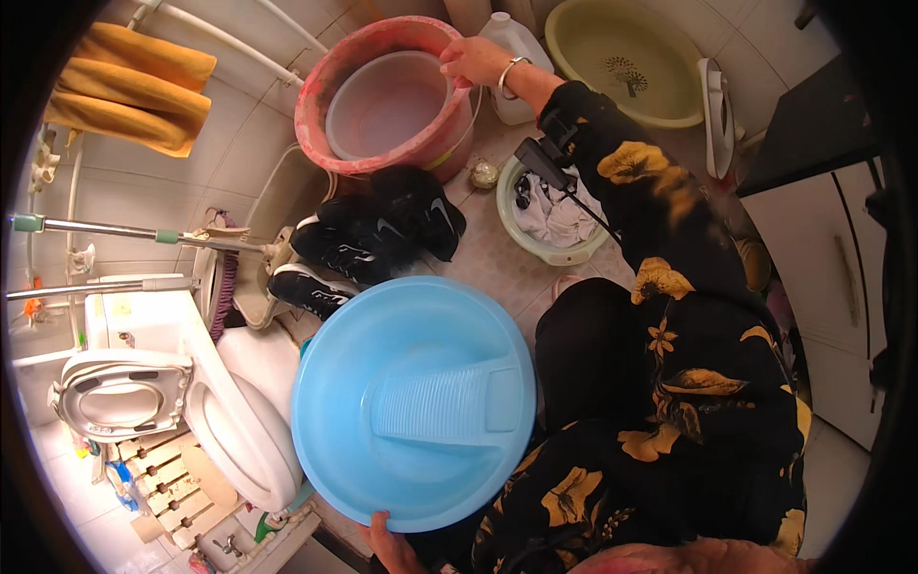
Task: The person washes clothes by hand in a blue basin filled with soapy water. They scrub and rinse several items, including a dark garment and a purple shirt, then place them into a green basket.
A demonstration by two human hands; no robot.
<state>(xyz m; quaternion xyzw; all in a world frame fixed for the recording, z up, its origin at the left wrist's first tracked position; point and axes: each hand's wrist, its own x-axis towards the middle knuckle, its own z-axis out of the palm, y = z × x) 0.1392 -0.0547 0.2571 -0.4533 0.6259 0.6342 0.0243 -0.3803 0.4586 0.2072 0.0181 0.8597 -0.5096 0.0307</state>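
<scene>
My left hand (389, 542) grips the lower rim of a light-blue plastic basin (337, 430) with a built-in ridged washboard (437, 402). At the top, my right hand (470, 63), wearing a metal bangle (508, 77), reaches over the rim of a worn pink plastic tub (315, 122). Its fingers close at the right edge of a smaller whitish basin (391, 104) inside that tub; the fingertips are partly hidden. Below my right forearm, a pale-green basin (508, 215) holds white and dark cloth (563, 215).
Black sneakers (337, 244) lie between the pink tub and blue basin. A toilet (244, 438), mops (215, 240) and a grey bin (287, 186) stand left. An olive basin (609, 43) and plastic jug (516, 104) are at the top; a cabinet (817, 273) is right.
</scene>
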